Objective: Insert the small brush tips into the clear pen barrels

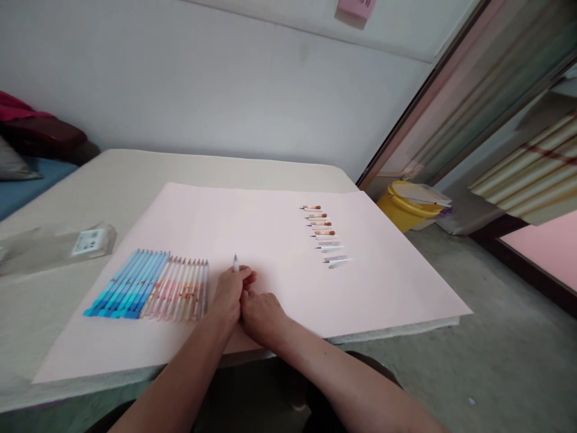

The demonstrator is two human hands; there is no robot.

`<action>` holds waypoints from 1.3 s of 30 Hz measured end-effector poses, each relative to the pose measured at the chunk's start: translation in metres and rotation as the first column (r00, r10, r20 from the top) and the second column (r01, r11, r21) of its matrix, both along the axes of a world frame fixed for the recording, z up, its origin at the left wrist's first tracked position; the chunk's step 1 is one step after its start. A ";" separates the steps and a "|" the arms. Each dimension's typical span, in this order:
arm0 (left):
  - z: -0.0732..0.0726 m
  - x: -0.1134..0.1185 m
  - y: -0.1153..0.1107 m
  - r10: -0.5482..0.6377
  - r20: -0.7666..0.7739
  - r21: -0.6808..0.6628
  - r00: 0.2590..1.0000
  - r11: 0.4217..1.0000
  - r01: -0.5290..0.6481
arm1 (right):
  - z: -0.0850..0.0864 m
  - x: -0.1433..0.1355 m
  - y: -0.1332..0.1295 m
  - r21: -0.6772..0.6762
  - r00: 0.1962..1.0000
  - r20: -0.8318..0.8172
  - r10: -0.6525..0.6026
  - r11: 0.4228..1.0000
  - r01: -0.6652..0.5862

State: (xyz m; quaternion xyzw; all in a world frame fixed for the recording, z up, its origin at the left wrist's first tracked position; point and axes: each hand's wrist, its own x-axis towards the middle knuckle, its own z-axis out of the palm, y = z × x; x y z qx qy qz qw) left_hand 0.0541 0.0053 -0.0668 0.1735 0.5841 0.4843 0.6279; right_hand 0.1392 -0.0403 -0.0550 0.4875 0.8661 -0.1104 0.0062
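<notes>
My left hand [232, 290] is closed round a pen [236, 263], whose pale tip points away from me above the fingers. Against it, lower and to the right, my right hand [262, 313] is closed; what its fingers grip is hidden. Blue pens [130, 282] lie side by side on the pink sheet [252, 222] at the left. Beside them is a row of pink and clear pens [180, 288]. Toward the right, several short pen parts with brown ends [322, 224] lie in a column, with white pen parts [337, 260] below them.
A clear plastic bag [49, 249] with a white label lies on the cream table [135, 165] at the left. A yellow bin [401, 207] stands on the floor beyond the table's right side. The wall borders the table's far edge.
</notes>
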 end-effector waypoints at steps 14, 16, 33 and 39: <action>0.002 0.001 0.000 0.003 0.008 -0.003 1.000 1.000 -0.003 | 0.000 0.000 0.000 0.000 1.000 -0.002 -0.004 1.000 0.004; 0.002 0.001 0.000 0.005 0.000 -0.008 1.000 1.000 -0.005 | 0.000 0.000 0.000 0.005 1.000 -0.006 0.000 1.000 0.000; 0.003 0.001 -0.001 0.000 0.006 0.004 1.000 1.000 0.000 | 0.003 0.001 0.000 -0.015 1.000 0.008 0.005 1.000 -0.005; 0.002 0.001 -0.001 -0.004 0.000 -0.009 1.000 1.000 0.004 | 0.003 0.001 0.000 -0.012 1.000 -0.005 0.007 1.000 -0.007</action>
